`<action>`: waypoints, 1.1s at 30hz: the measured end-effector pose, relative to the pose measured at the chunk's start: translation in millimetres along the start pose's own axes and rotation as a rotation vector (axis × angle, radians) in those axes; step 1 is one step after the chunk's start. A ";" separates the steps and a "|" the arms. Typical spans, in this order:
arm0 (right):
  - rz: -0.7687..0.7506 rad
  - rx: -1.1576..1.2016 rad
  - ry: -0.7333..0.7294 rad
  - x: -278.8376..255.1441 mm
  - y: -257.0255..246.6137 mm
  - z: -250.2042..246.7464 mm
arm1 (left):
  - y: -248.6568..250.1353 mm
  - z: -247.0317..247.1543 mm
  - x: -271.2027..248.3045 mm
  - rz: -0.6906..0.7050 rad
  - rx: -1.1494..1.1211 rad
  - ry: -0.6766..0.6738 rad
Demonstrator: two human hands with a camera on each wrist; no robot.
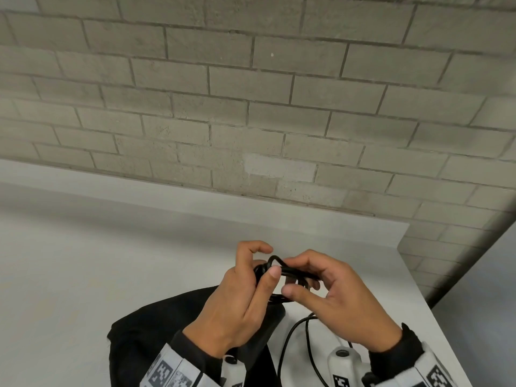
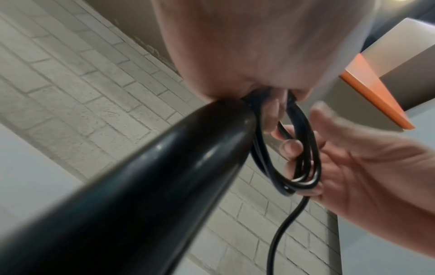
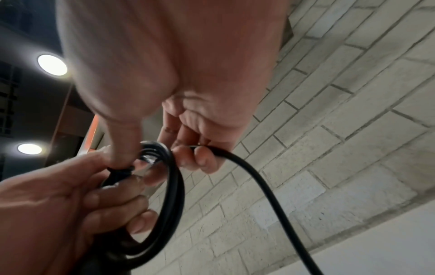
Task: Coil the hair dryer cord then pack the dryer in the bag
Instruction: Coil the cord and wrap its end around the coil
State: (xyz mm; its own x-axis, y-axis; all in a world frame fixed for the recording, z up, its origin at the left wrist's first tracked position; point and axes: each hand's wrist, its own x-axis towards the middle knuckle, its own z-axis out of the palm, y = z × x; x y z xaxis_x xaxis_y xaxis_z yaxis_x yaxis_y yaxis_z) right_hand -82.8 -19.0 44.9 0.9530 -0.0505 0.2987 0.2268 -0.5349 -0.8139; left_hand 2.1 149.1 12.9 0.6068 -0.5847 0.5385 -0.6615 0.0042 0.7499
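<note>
Above the white table my left hand (image 1: pixel 245 283) grips the black hair dryer by its handle (image 2: pixel 146 186) together with a small coil of black cord (image 1: pixel 282 270). The same cord coil (image 2: pixel 292 167) shows in the left wrist view and again as cord loops (image 3: pixel 169 204) in the right wrist view. My right hand (image 1: pixel 329 289) pinches the cord beside the coil, and its fingers (image 3: pixel 200 156) curl round the strand. Loose cord (image 1: pixel 290 339) hangs down to the table. The black bag (image 1: pixel 145 336) lies under my left forearm. Most of the dryer body is hidden.
The white table (image 1: pixel 111 261) runs back to a grey brick wall (image 1: pixel 251 107). Its right edge (image 1: pixel 435 311) drops off close to my right hand. An orange panel (image 2: pixel 372 93) shows in the left wrist view.
</note>
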 end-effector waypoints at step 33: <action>0.062 -0.313 0.506 -18.5 3.1 72.9 | -1.5 3.9 6.1 0.026 0.084 0.053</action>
State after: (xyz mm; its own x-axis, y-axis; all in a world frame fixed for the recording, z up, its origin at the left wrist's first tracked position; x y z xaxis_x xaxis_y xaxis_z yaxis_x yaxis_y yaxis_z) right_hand -85.1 41.8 0.6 0.7314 -0.4439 0.5176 0.0305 -0.7370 -0.6752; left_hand 5.1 142.3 13.5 0.6098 -0.5414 0.5789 -0.7109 -0.0507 0.7015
